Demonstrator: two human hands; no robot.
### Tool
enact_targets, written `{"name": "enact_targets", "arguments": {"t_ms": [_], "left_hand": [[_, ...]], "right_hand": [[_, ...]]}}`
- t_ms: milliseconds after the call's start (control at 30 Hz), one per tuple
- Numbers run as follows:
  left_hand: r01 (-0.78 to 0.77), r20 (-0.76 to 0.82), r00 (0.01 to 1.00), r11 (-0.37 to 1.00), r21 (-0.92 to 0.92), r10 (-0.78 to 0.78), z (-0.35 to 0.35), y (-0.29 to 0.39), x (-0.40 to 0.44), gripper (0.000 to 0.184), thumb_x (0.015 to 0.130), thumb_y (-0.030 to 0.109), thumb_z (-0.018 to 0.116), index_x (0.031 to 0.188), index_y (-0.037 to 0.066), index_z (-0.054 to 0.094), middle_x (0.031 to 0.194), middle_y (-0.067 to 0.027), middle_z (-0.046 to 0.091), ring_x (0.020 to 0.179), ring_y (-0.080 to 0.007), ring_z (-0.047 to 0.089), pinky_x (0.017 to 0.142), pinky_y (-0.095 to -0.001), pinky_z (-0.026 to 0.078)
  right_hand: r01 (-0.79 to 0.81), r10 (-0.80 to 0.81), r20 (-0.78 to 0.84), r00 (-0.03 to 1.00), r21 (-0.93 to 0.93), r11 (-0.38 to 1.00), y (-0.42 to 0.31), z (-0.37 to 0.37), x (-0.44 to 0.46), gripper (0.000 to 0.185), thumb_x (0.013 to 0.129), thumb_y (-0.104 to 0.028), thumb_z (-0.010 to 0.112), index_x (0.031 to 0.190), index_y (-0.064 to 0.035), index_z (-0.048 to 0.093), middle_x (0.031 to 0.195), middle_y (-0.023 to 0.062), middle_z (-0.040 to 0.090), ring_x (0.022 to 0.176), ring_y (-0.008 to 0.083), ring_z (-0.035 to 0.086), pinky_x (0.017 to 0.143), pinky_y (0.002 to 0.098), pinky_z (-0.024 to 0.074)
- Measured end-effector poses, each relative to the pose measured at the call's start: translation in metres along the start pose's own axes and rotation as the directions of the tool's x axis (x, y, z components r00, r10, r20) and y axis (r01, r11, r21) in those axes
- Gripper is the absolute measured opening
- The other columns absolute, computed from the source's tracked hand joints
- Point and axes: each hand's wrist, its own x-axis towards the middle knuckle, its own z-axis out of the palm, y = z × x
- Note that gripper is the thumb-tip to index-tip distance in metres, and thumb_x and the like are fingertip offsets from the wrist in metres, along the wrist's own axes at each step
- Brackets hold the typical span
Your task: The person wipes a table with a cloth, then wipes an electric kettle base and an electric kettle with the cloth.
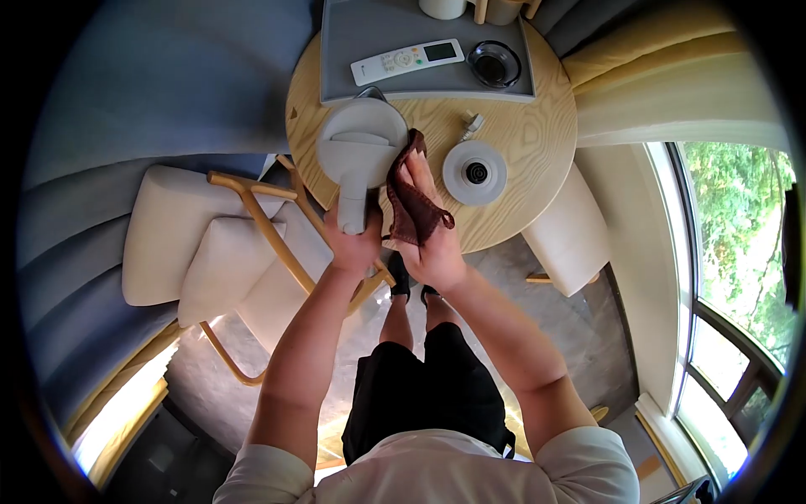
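My left hand [356, 245] is wrapped round the handle of a white electric kettle [361, 139], which I hold above the round wooden table's near edge. A dark maroon cloth [411, 206] with a hanging loop is in my right hand [437, 248]. That hand presses the cloth against or close to the kettle's right side; whether it touches is hard to tell. Right of the cloth, the kettle's round white base [474, 173] sits on the table, and its plug [473, 126] lies just behind it.
On the round wooden table [537, 168], a grey tray [336, 67] holds a white remote control [407, 60], a dark glass ashtray [494, 65] and cups at the back. A cushioned wooden armchair [235, 260] stands left, a pale seat [575, 231] right, and a window [739, 227] beyond.
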Motion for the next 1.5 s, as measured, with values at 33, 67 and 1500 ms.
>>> {"name": "enact_targets", "arguments": {"t_ms": [33, 67, 1500], "left_hand": [[-0.017, 0.048, 0.999, 1.000, 0.019, 0.016, -0.005, -0.003, 0.000, 0.016, 0.085, -0.001, 0.070, 0.101, -0.003, 0.069, 0.080, -0.0153, 0.071, 0.067, -0.0330, 0.069, 0.066, -0.0392, 0.056], [-0.016, 0.072, 0.997, 0.998, 0.054, 0.012, -0.010, -0.009, -0.001, 0.016, 0.085, 0.000, 0.070, 0.101, -0.003, 0.069, 0.080, -0.0153, 0.070, 0.067, -0.0329, 0.069, 0.066, -0.0395, 0.056], [-0.154, 0.004, 0.988, 0.973, 0.172, 0.156, -0.001, 0.006, 0.011, 0.013, 0.097, 0.007, 0.059, 0.093, -0.003, 0.064, 0.081, -0.0111, 0.070, 0.068, -0.0230, 0.063, 0.063, -0.0370, 0.050]], "right_hand": [[-0.026, 0.027, -0.008, 1.000, 0.044, 0.999, 0.004, 0.001, 0.001, 0.073, 0.092, -0.007, 0.066, 0.160, 0.0021, 0.042, 0.171, 0.0266, 0.031, 0.159, 0.0506, 0.027, 0.128, 0.0516, 0.0288], [-0.052, 0.053, -0.010, 0.999, 0.080, 0.995, 0.004, -0.001, 0.003, 0.072, 0.093, -0.006, 0.066, 0.160, 0.0029, 0.042, 0.171, 0.0270, 0.031, 0.159, 0.0499, 0.027, 0.128, 0.0508, 0.0284], [-0.011, 0.021, -0.065, 0.998, 0.138, 0.990, 0.029, 0.030, -0.025, 0.067, 0.100, -0.009, 0.058, 0.163, 0.0000, 0.039, 0.175, 0.0260, 0.023, 0.162, 0.0503, 0.018, 0.130, 0.0581, 0.0168]]}}
